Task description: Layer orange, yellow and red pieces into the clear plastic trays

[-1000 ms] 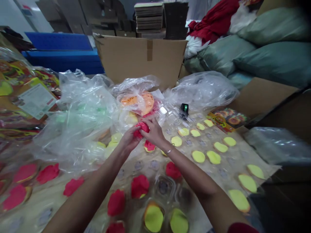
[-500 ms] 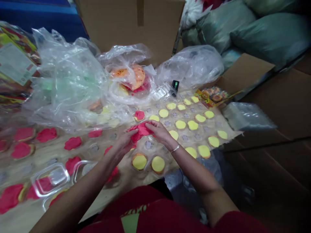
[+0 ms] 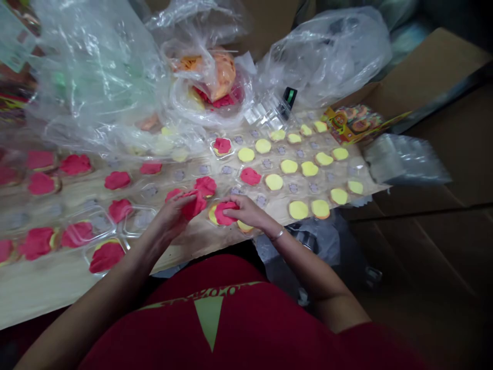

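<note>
My left hand (image 3: 175,209) is closed around several floppy red wavy-edged pieces (image 3: 194,205), held just above the table. To its right, my right hand (image 3: 243,209) has its fingers on a single red wavy-edged piece (image 3: 224,213), which lies over a yellow disc (image 3: 213,214) in a clear plastic tray. Partly under my right hand is another yellow disc (image 3: 245,226). Close by, red pieces top a disc (image 3: 205,186) behind my left hand and one (image 3: 251,176) beyond my right hand.
Rows of yellow-topped discs (image 3: 309,168) fill the right side of the table; red-topped ones (image 3: 76,164) fill the left. Clear plastic bags (image 3: 96,87) line the back, one holding orange and red pieces (image 3: 221,72). An open cardboard box (image 3: 427,77) stands at the right.
My hands have separated and come nearer my body. A red piece now covers the front yellow disc, which was bare. The view has tilted downward.
</note>
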The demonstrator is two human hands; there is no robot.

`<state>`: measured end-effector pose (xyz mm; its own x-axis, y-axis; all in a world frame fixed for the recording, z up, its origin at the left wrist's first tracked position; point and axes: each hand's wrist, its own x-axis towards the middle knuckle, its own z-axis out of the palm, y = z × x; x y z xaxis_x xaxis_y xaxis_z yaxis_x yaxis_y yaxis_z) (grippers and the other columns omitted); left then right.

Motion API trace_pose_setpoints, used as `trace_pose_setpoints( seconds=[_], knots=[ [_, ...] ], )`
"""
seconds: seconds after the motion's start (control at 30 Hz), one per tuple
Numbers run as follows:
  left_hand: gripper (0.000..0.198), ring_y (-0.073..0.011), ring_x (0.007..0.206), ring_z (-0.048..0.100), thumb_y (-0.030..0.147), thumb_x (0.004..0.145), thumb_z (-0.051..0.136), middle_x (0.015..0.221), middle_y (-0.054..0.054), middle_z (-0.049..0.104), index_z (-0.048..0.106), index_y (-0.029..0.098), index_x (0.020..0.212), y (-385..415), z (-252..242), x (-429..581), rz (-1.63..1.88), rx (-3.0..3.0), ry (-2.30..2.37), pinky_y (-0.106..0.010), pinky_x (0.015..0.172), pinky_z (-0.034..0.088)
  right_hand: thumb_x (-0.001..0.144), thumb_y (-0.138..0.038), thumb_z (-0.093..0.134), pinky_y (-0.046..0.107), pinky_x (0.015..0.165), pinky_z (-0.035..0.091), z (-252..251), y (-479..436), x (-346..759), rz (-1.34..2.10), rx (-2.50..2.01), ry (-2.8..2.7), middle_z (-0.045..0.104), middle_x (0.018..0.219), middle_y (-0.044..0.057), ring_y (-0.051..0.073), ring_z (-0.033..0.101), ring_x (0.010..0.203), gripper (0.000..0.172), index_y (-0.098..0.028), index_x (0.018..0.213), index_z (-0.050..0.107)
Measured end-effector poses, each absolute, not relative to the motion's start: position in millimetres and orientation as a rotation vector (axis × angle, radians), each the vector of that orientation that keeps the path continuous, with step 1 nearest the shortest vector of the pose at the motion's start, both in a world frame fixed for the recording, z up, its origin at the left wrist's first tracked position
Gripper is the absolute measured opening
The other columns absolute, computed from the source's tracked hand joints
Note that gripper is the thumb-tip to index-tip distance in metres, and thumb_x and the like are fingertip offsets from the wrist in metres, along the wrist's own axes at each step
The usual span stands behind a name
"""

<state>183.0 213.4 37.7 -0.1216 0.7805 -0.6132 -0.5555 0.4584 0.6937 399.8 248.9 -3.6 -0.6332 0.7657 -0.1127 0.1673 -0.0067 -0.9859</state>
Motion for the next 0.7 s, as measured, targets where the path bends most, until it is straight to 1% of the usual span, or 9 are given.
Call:
trace_pose_setpoints(
  seconds=[0.1, 0.23, 0.3, 0.37, 0.47, 0.5, 0.6, 0.7],
  knots=[
    [0.016, -0.0129, 0.065, 0.068, 0.003, 0.07, 0.069, 0.079, -0.005, 0.074, 0.071, 0.011, 0.084, 195.7, 33.6, 176.4, 1.143, 0.254, 1.285, -0.021, 0.064, 0.056, 0.081, -0.014, 0.061, 0.03, 0.085, 0.045, -4.5, 243.6, 377.7, 1.447, -1.004, -2.128, 0.067, 0.105, 0.005, 0.017, 0.062, 0.095, 0.031, -0.016, 0.111, 0.063],
    [0.021, -0.0139, 0.062, 0.067, 0.007, 0.063, 0.076, 0.076, -0.006, 0.074, 0.072, 0.012, 0.083, 181.8, 29.4, 179.9, 1.048, 0.324, 1.321, -0.021, 0.061, 0.053, 0.084, -0.01, 0.058, 0.033, 0.086, 0.046, 3.0, 238.6, 367.8, 1.077, -1.089, -2.406, 0.061, 0.116, 0.01, 0.021, 0.059, 0.103, 0.045, -0.019, 0.128, 0.053],
    [0.024, -0.0127, 0.059, 0.065, 0.01, 0.06, 0.079, 0.074, -0.005, 0.072, 0.072, 0.012, 0.083, 177.9, 27.6, 183.1, 1.024, 0.389, 1.332, -0.019, 0.057, 0.049, 0.085, -0.013, 0.059, 0.033, 0.086, 0.047, 5.1, 236.0, 373.8, 0.949, -1.071, -2.415, 0.056, 0.12, 0.011, 0.021, 0.057, 0.105, 0.046, -0.018, 0.13, 0.05],
    [0.027, -0.0111, 0.058, 0.062, 0.013, 0.058, 0.083, 0.071, -0.003, 0.071, 0.073, 0.013, 0.083, 175.7, 25.5, 185.8, 1.016, 0.469, 1.355, -0.017, 0.054, 0.045, 0.087, -0.015, 0.058, 0.032, 0.087, 0.047, 4.5, 234.0, 383.5, 0.84, -1.09, -2.344, 0.055, 0.116, 0.011, 0.021, 0.056, 0.105, 0.038, -0.017, 0.125, 0.053],
    [0.029, -0.0113, 0.061, 0.061, 0.015, 0.056, 0.085, 0.075, -0.003, 0.071, 0.074, 0.013, 0.082, 176.3, 22.3, 188.8, 0.993, 0.582, 1.357, -0.017, 0.055, 0.043, 0.091, -0.016, 0.053, 0.03, 0.084, 0.046, 0.2, 231.0, 393.8, 0.722, -1.172, -2.223, 0.057, 0.101, 0.007, 0.019, 0.056, 0.096, 0.016, -0.018, 0.104, 0.061],
    [0.028, -0.0117, 0.063, 0.061, 0.015, 0.056, 0.084, 0.076, -0.004, 0.071, 0.074, 0.013, 0.082, 177.5, 21.5, 189.6, 0.98, 0.601, 1.35, -0.017, 0.056, 0.044, 0.093, -0.017, 0.052, 0.03, 0.082, 0.046, -1.4, 229.8, 394.0, 0.705, -1.19, -2.223, 0.057, 0.097, 0.007, 0.019, 0.056, 0.093, 0.012, -0.019, 0.098, 0.063],
    [0.025, -0.0107, 0.06, 0.059, 0.013, 0.056, 0.082, 0.074, -0.003, 0.071, 0.074, 0.013, 0.08, 182.6, 21.9, 190.8, 0.981, 0.577, 1.35, -0.017, 0.055, 0.042, 0.094, -0.021, 0.053, 0.03, 0.079, 0.045, -4.5, 225.8, 385.3, 0.678, -1.195, -2.378, 0.059, 0.093, 0.007, 0.019, 0.055, 0.089, 0.012, -0.019, 0.094, 0.065],
    [0.018, -0.0112, 0.064, 0.061, 0.009, 0.06, 0.077, 0.077, -0.004, 0.073, 0.074, 0.014, 0.077, 185.9, 27.9, 189.5, 1.063, 0.428, 1.309, -0.018, 0.059, 0.046, 0.093, -0.019, 0.054, 0.034, 0.082, 0.044, -3.3, 224.1, 373.4, 0.646, -1.179, -2.519, 0.061, 0.093, 0.011, 0.021, 0.054, 0.09, 0.013, -0.016, 0.094, 0.067]
  ],
)
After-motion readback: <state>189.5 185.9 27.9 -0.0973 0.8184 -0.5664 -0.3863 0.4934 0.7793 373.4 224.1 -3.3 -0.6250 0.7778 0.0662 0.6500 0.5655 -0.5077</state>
